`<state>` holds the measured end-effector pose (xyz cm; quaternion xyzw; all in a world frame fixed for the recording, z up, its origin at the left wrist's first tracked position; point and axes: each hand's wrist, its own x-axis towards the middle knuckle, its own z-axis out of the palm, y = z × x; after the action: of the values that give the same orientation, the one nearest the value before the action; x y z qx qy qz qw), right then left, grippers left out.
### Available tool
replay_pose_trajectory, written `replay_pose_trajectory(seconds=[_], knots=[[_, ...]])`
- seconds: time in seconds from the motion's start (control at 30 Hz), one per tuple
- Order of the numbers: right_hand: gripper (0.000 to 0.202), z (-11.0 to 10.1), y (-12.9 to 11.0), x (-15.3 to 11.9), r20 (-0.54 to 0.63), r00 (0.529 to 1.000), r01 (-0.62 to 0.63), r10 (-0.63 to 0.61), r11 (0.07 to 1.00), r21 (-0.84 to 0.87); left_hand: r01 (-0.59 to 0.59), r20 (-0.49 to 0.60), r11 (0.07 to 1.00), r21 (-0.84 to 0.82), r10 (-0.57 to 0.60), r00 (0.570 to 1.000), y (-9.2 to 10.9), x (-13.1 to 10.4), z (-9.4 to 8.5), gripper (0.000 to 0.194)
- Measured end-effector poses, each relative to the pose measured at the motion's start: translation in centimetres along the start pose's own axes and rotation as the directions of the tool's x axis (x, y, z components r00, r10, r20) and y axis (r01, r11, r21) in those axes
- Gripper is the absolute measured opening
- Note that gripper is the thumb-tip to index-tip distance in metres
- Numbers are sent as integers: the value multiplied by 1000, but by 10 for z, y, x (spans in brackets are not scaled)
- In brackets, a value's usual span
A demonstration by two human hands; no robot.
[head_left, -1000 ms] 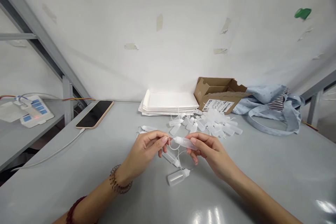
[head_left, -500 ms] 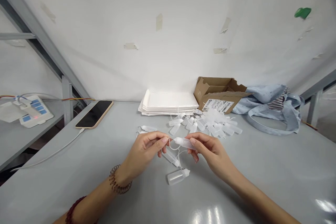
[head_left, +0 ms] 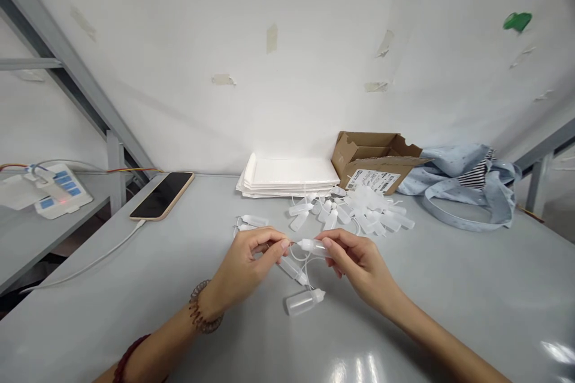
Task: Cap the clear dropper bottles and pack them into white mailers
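A small translucent dropper bottle (head_left: 317, 247) lies sideways in my right hand (head_left: 357, 260), pinched between thumb and fingers, its nozzle pointing left. My left hand (head_left: 256, 257) is closed at the fingertips on a thin pin just left of the nozzle. A white loop of cord (head_left: 300, 257) hangs between the hands. Whether the pin's tip touches the nozzle is too small to tell. Below, another dropper bottle (head_left: 291, 269) lies partly behind my left fingers, and a wider bottle (head_left: 304, 301) rests nearer me on the grey table (head_left: 251, 335).
Behind my hands lies a heap of dropper bottles (head_left: 372, 212); a few others (head_left: 254, 221) lie left of it. White envelopes (head_left: 291, 172) and an open cardboard box (head_left: 377, 164) stand by the wall. A phone (head_left: 162, 196) charges at left; blue cloth (head_left: 467, 191) lies right.
The bottle in my right hand has shifted slightly, and my left fingertips have dropped a little. Both hands keep their pinch; the bottles on the table have not moved.
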<state>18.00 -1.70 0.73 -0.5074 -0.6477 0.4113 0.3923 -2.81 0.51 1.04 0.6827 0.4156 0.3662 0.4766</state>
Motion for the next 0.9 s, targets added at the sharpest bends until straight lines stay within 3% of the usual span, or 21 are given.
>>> replay_pose_trajectory(seconds=[0.43,0.9], knots=[[35,11,9,-4,20,1000,22,-22,999,-31,18,42,998,66,-21,999,-4,-1,3,22],[37,16,12,-10,63,995,85,-81,994,-68,75,141,995,-62,-66,988,-6,-5,8,23]])
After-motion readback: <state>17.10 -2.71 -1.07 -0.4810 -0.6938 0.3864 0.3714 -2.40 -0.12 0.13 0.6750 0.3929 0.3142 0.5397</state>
